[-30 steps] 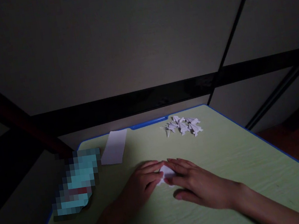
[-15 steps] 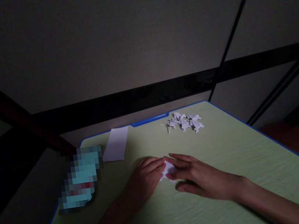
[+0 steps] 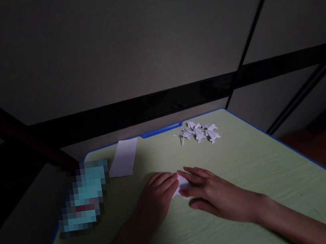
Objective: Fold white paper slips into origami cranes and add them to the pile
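A small piece of folded white paper (image 3: pixel 183 183) lies on the table between my two hands, partly hidden by the fingers. My left hand (image 3: pixel 160 189) presses its left edge with the fingers held close together. From the other side my right hand (image 3: pixel 204 187) rests its fingertips on the paper's right part, the fingers slightly spread and the thumb on the table side. Farther back sit several folded white paper figures (image 3: pixel 199 132), grouped together, with thin curled paper strips (image 3: pixel 181 138) at their left.
A flat white paper sheet (image 3: pixel 124 157) lies at the back left of the light green table (image 3: pixel 246 154). Left of it is a blurred-out turquoise item (image 3: pixel 84 199). A blue handle-like strip (image 3: pixel 161 130) marks the far edge, close to a panelled wall (image 3: pixel 128 46).
The view has shifted slightly, so everything sits a little farther left. Both hands stay on the folded paper with almost the same finger positions.
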Demonstrator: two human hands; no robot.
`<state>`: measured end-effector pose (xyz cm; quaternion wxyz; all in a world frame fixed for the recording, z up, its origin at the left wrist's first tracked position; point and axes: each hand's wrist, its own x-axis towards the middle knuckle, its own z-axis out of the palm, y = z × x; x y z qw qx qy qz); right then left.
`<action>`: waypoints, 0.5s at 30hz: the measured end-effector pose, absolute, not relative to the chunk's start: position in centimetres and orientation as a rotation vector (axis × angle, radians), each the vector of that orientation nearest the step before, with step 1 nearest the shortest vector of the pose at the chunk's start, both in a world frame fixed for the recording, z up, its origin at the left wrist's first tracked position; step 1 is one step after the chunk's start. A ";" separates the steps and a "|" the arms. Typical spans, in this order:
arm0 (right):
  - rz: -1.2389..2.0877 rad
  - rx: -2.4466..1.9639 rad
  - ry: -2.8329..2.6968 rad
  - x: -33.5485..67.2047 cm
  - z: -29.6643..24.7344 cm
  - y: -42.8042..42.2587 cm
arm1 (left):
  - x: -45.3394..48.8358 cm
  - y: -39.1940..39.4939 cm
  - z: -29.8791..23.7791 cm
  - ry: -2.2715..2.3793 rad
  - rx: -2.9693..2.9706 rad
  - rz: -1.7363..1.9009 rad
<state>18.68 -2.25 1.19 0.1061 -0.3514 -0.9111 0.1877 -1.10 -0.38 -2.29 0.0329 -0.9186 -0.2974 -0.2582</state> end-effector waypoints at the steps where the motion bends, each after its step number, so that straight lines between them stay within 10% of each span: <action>1: 0.554 -1.029 -2.678 18.7 1.1 -2.3 | -1.1 -0.4 -2.3 -0.922 -2.831 -0.794; 15: 0.549 -0.971 -2.571 19.6 0.4 -0.5 | -1.1 -0.1 -1.5 -0.939 -2.957 -0.783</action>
